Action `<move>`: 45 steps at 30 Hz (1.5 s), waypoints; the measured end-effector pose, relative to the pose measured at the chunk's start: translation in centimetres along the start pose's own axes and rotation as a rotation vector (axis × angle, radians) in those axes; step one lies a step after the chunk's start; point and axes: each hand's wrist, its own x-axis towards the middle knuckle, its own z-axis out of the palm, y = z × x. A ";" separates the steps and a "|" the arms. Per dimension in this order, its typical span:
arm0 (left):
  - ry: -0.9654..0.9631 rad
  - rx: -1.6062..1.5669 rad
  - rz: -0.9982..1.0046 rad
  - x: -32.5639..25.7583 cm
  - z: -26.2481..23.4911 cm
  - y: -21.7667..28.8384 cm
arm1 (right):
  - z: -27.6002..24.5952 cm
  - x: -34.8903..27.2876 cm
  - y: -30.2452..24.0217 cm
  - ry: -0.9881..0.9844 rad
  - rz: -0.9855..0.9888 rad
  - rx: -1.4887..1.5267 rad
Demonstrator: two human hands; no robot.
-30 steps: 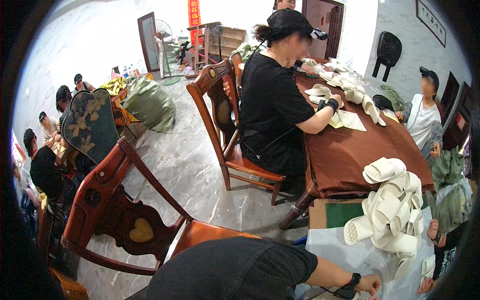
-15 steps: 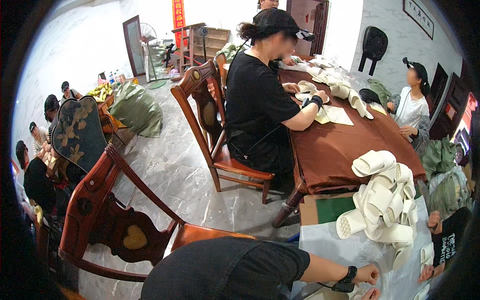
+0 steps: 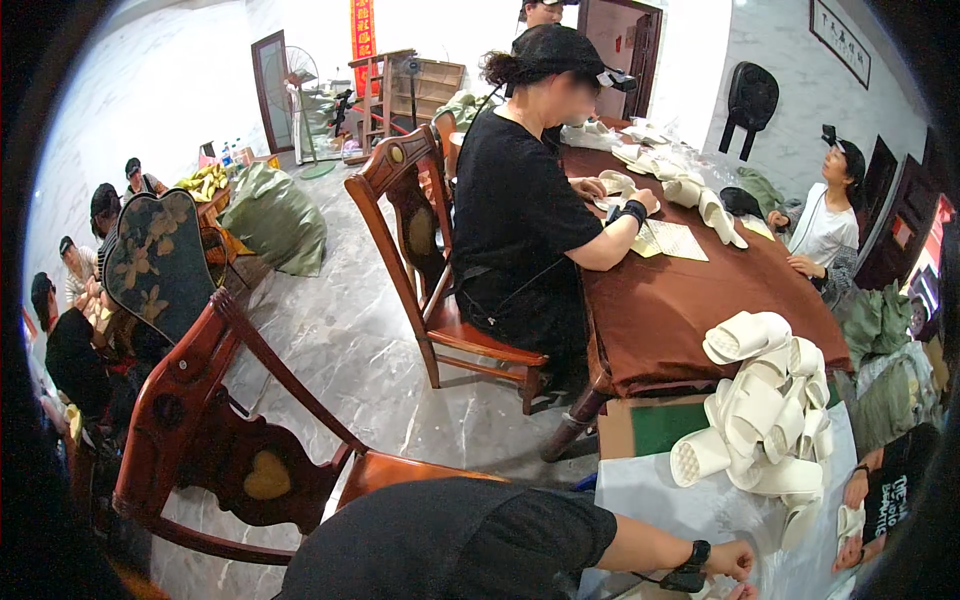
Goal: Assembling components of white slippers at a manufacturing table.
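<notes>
My left arm, in a black sleeve with a dark band at the wrist, reaches across the lower edge to the pale sheet (image 3: 640, 490) on the table. The fingers of my left hand (image 3: 731, 559) are curled closed, and what they hold, if anything, cannot be made out. Just below it, only a bit of my right hand (image 3: 742, 591) shows; the picture's edge cuts it off and hides its fingers. Beyond my hands lies a heap of cream slippers (image 3: 765, 410), several piled on one another.
At the right edge a co-worker's hands hold a cream slipper (image 3: 849, 522). A brown-covered table (image 3: 700, 310) extends away, where a seated person in black (image 3: 525, 200) handles a slipper beside paper sheets (image 3: 672, 240). A wooden chair (image 3: 190, 420) stands at left; sacks (image 3: 880, 320) lie at right.
My hands have shifted slightly downward in the picture. The co-worker's upper hand at the right edge has come down towards the slipper. The heap looks the same.
</notes>
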 end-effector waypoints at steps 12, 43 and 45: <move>-0.012 0.033 -0.027 0.2 0.4 -0.2 | 0.0 0.0 0.0 0.003 -0.029 -0.036; 0.043 -0.073 -0.065 -0.6 -0.2 1.3 | 0.2 1.9 5.4 -0.014 -0.042 0.094; 0.025 -0.051 -0.043 -0.6 -0.2 1.6 | 0.3 2.0 5.3 0.017 -0.039 0.123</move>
